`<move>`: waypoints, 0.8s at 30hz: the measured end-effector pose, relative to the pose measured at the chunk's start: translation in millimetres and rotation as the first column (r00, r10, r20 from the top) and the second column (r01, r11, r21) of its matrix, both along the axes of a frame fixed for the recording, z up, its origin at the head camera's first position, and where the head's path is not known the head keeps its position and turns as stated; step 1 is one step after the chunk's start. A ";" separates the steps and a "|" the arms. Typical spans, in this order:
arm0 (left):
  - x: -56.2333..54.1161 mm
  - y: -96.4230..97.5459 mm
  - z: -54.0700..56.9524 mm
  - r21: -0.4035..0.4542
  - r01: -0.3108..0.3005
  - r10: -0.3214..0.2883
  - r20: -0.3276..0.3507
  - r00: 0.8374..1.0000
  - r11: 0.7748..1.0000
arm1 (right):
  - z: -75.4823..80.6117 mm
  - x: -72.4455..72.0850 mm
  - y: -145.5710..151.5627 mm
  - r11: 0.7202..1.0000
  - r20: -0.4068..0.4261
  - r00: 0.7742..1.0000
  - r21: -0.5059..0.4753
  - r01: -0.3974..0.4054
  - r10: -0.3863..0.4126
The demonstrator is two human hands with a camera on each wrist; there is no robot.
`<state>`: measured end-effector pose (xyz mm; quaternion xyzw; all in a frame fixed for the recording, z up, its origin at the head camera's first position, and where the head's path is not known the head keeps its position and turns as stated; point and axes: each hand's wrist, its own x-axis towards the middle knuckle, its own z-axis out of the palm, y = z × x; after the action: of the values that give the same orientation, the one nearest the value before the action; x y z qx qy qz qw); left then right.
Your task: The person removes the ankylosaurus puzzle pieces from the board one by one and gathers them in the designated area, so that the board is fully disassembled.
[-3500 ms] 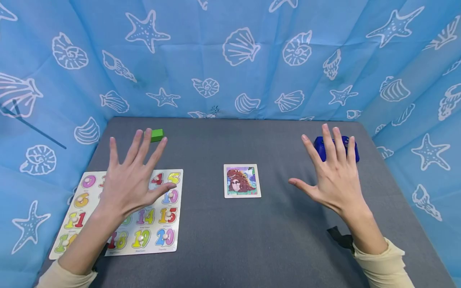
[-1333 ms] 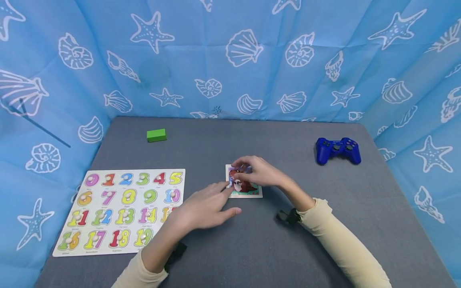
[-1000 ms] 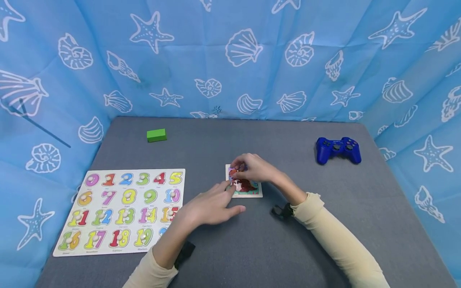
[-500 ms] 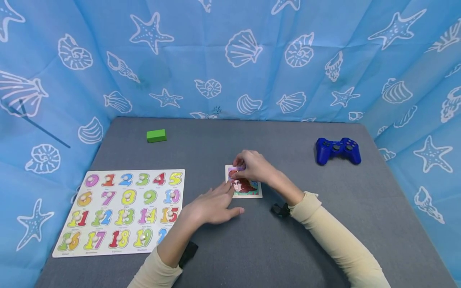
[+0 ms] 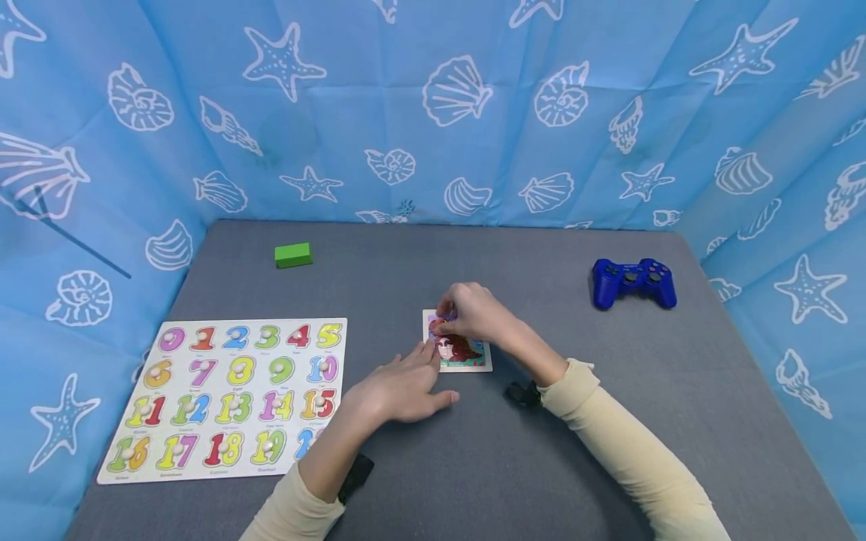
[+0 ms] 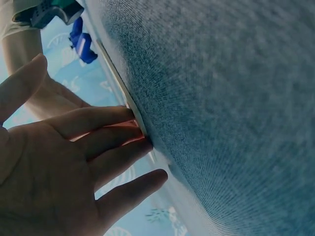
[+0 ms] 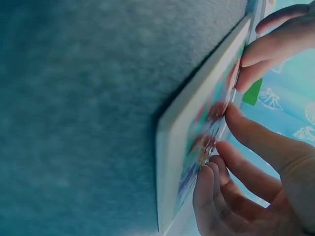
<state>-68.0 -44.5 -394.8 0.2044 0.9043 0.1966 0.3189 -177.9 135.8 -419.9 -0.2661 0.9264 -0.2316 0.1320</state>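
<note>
- Picture puzzle (image 5: 465,352) lies flat mid-worktop (image 5: 541,466), too square to pick a long axis, green strip (image 5: 473,364) towards the near edge.
- Left hand (image 5: 399,385): fingers pretty straight, touching its left side.
- Right hand (image 5: 476,312): bent fingers on top, can't tell if they're pinching.

Lying flat near the middle of the grey counter (image 5: 501,466), picture side up: square dinosaur puzzle (image 5: 467,353), cream-bordered, red-brown figure over teal and purple, partly covered.
</note>
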 end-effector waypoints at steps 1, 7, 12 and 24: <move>0.0 0.3 0.0 -0.003 0.001 -0.001 -0.002 1.000 1.000 | 0.4 -0.9 0.0 1.000 0.015 1.000 -0.002 0.001 -0.001; -0.8 2.4 -3.1 -0.020 -0.007 0.006 -0.015 1.000 1.000 | 0.2 -10.5 1.2 0.999 0.095 0.995 -0.012 -0.030 0.031; -1.7 4.5 -8.4 -0.027 -0.011 0.011 -0.021 1.000 1.000 | -0.6 -17.0 2.6 0.999 0.163 0.985 -0.009 -0.046 0.047; -0.2 5.8 -3.5 -0.037 -0.018 0.017 -0.008 1.000 0.999 | -1.0 -17.9 2.0 0.998 0.171 0.984 0.003 -0.058 0.056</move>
<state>-68.2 -38.6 -398.3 0.1914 0.9108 0.1819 0.3173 -195.8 137.8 -420.9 -0.2711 0.9046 -0.2460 0.2184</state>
